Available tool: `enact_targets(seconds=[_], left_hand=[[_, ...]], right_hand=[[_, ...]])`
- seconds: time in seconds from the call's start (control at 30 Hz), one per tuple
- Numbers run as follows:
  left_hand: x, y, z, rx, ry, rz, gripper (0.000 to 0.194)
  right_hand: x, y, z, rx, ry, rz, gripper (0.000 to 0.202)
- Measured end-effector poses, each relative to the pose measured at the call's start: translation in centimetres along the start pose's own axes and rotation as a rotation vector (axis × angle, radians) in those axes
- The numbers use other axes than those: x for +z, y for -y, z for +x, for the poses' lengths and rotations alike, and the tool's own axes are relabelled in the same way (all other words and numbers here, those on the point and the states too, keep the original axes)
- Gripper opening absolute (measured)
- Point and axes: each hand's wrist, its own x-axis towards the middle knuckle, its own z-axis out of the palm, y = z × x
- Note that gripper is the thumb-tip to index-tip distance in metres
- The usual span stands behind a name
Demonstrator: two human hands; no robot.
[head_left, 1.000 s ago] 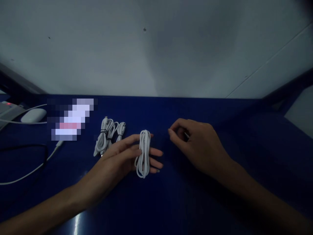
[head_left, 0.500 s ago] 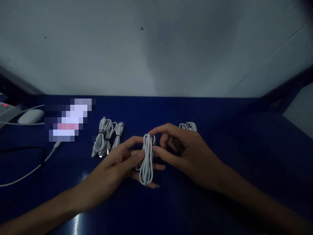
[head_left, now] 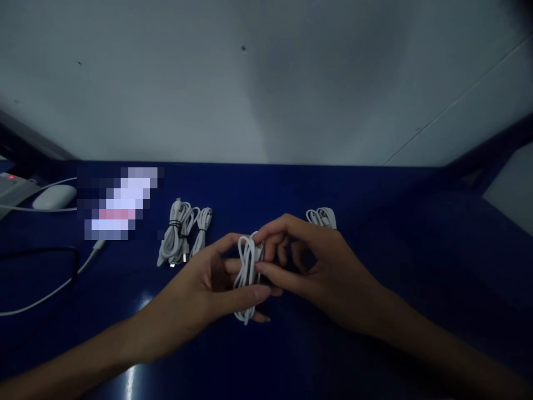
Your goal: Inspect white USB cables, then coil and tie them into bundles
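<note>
A coiled white charging cable [head_left: 246,261] is held upright above the blue table, between both hands. My left hand [head_left: 208,286] is closed on it, the thumb across the front of the lower loops and the other fingers behind. At the upper right of the coil, my right hand [head_left: 310,253] pinches the cable near its connector end with thumb and index finger, the remaining fingers curled. The connector is partly hidden by those fingertips. Beyond my right hand lies another white coiled cable [head_left: 322,216], partly covered by the hand.
Several bundled white cables [head_left: 177,233] with dark ties lie left of centre on the blue table [head_left: 266,191]. Farther left are a pixelated bright device [head_left: 125,203] with a cable plugged in, a white mouse-like object [head_left: 54,197] and a power strip [head_left: 14,186]. A pale wall [head_left: 187,111] rises behind.
My left thumb has moved down and right across the coil. My right fingers have shifted slightly left and down at the connector end, and the loops have spread at the top.
</note>
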Motion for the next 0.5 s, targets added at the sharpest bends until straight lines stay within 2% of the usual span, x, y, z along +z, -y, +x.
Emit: enact_targets(seconds=[0.17, 0.33, 0.5], left_hand=[[-0.21, 0.17, 0.01, 0.027, 0.021, 0.018, 0.039], [-0.22, -0.02, -0.19, 0.009, -0.016, -0.021, 0.035], [-0.69, 0.3, -0.22, 0.006, -0.038, -0.03, 0.036]], right_hand=[[-0.15, 0.13, -0.05, 0.037, 0.018, -0.044, 0.024], [-0.26, 0.11, 0.12, 0.047, 0.022, -0.1, 0.021], [-0.51, 0.33, 0.03, 0.135, 0.065, -0.037, 0.016]])
